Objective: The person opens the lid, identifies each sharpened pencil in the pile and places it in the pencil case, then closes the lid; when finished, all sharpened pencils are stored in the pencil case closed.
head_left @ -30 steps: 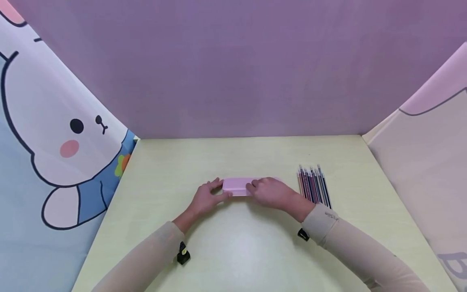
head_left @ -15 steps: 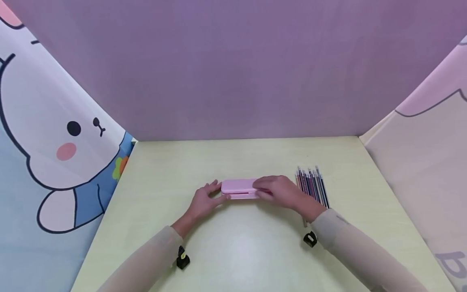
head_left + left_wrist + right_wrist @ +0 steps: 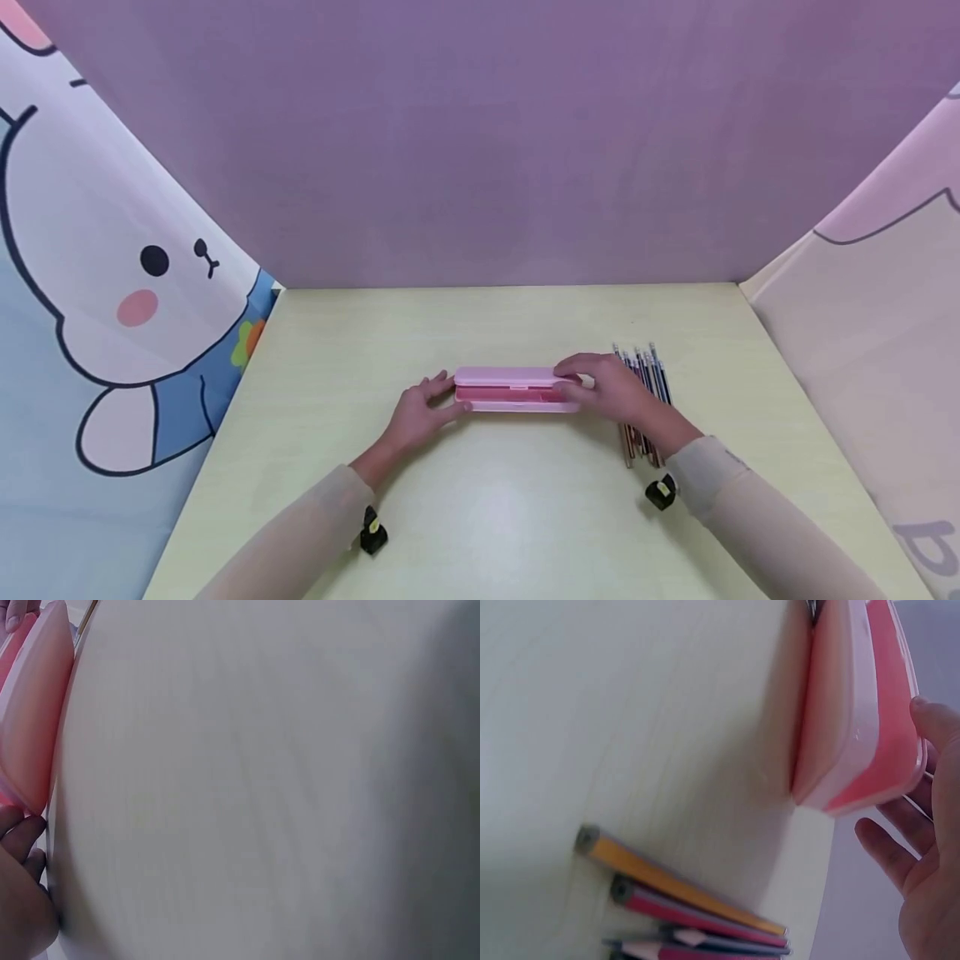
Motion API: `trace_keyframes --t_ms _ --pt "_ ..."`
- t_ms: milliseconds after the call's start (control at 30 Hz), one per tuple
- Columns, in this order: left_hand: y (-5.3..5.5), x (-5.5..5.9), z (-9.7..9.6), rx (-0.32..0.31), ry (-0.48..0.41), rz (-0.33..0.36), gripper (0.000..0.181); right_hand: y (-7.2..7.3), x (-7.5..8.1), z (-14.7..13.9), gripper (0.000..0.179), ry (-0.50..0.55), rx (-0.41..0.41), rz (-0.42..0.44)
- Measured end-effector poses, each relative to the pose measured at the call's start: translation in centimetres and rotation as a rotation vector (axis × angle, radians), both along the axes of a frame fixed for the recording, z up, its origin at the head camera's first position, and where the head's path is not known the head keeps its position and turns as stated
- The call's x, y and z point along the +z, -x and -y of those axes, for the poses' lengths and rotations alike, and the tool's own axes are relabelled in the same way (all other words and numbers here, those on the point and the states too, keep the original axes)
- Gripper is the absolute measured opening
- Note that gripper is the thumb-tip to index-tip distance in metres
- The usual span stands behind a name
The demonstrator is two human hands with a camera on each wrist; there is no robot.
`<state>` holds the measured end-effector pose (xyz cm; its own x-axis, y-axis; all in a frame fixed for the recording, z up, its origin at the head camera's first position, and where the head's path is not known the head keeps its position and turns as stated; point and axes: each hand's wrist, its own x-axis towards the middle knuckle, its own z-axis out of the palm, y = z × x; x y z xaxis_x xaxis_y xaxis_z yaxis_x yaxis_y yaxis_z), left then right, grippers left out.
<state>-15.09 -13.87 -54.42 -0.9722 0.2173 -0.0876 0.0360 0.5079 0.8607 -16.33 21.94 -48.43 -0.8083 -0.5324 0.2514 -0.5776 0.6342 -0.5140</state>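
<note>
The left hand (image 3: 415, 415) is pinching the pink pencil case (image 3: 517, 407) at nine o'clock; the right hand (image 3: 613, 390) is gripping its part-raised lid (image 3: 502, 377) at three.

One pink case (image 3: 498, 377); two black devices (image 3: 373, 537) (image 3: 661, 492); pencils (image 3: 654, 371) too bunched to count.

A: what kind of place are you looking at?
B: kinda a screened-off booth from where I'm sitting, tbh. Plain purple backdrop (image 3: 510, 150), cartoon-animal panel (image 3: 112, 333) on the left, pale pink-and-cream panel (image 3: 870, 342) on the right.
A: home or office?
B: can't tell on my feed. I just see a pale wood-look surface (image 3: 487, 517) boxed in on three sides.
</note>
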Motion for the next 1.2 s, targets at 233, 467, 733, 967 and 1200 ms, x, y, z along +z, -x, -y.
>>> trace_keyframes --t_ms 233,467,733,967,1200 --pt "-0.3 0.2 0.1 -0.015 0.017 0.013 0.081 0.0 0.4 -1.6 0.028 0.107 -0.026 0.121" --pt "-0.6 0.0 0.2 -0.042 0.036 0.001 0.079 0.3 0.3 -2.4 0.024 0.180 -0.094 0.193" --pt "-0.9 -0.6 0.2 -0.072 0.093 -0.041 0.077 1.6 0.1 -2.9 0.021 0.279 -0.223 0.305" --pt "-1.0 -0.7 0.2 -0.107 0.154 -0.114 0.076 2.9 -0.2 -3.3 0.027 0.460 -0.244 0.434" --pt "-0.7 -0.2 0.1 -0.145 0.247 -0.153 0.075 3.8 -0.3 -3.4 0.038 0.516 -0.263 0.543"
